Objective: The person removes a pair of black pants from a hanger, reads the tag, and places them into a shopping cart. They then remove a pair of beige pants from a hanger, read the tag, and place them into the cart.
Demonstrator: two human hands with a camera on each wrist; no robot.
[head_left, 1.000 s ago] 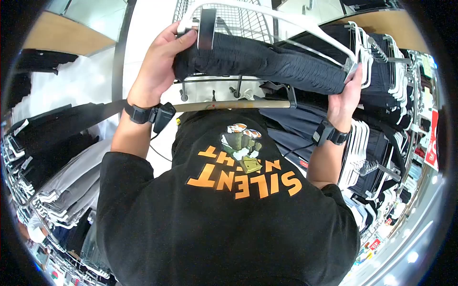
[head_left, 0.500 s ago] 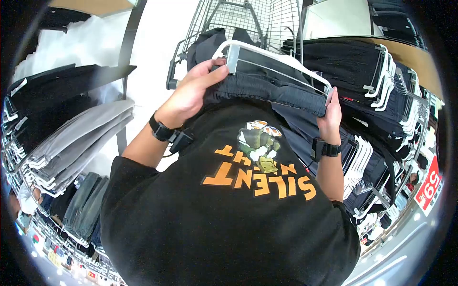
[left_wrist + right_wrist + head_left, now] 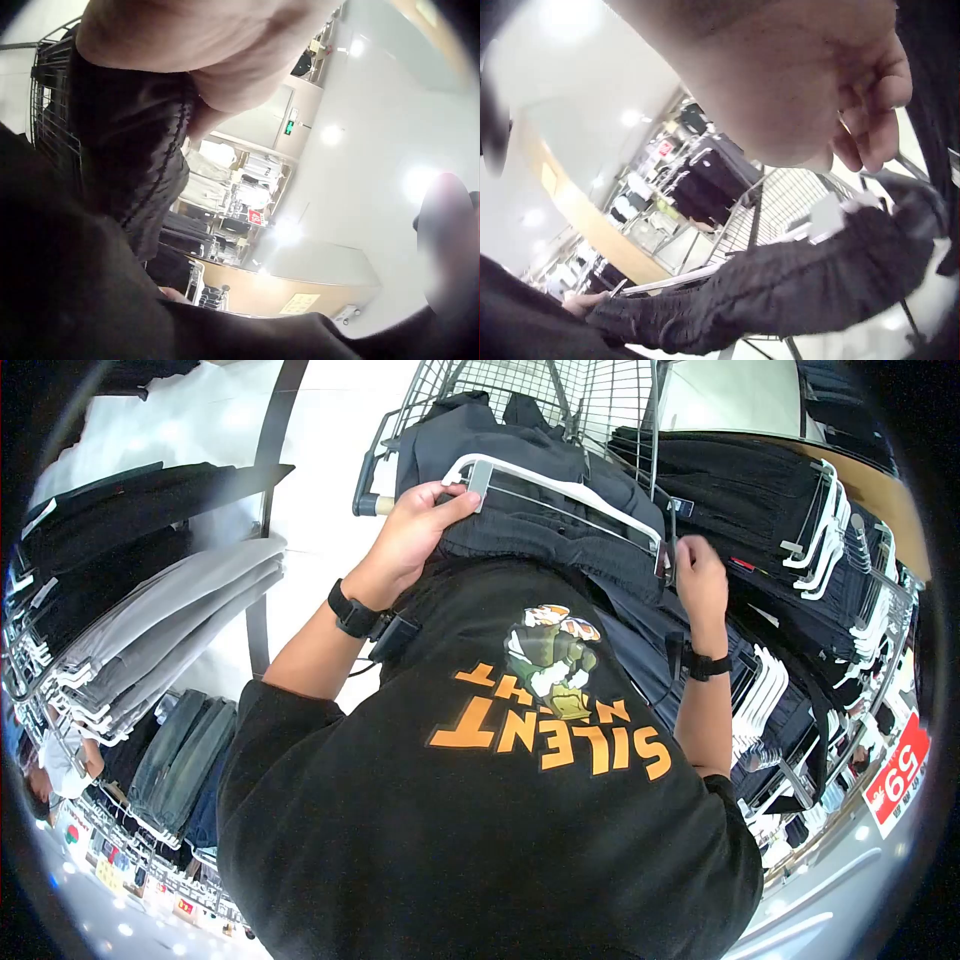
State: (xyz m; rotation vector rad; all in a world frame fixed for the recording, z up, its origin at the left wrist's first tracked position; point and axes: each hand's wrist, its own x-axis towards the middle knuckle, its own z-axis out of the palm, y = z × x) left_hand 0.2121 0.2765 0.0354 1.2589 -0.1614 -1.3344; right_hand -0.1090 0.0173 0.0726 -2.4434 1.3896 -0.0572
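Note:
Dark trousers (image 3: 560, 545) with a gathered elastic waistband hang from a white clip hanger (image 3: 565, 490), held close in front of the person's black T-shirt. The left hand (image 3: 420, 535) grips the left end of the hanger and the waistband, its thumb lying by the metal clip (image 3: 480, 485). Beside the hanger's right end is the right hand (image 3: 703, 585), slightly blurred, with its fingers curled. In the right wrist view these fingers (image 3: 874, 124) bend in with nothing between them, above the waistband (image 3: 780, 292) and the pale clip (image 3: 826, 217).
A wire shopping cart (image 3: 600, 400) stands just ahead with dark garments (image 3: 480, 435) at its near end. Racks of black trousers (image 3: 740, 490) on white hangers line the right side. Grey trousers (image 3: 180, 610) and jeans (image 3: 180, 760) hang at the left. A red price sign (image 3: 897, 775) shows at the right.
The hanger and trousers have come down and nearer the body, away from over the cart. The right hand has let go of the hanger's right end and its fingers have curled; the left hand keeps its grip.

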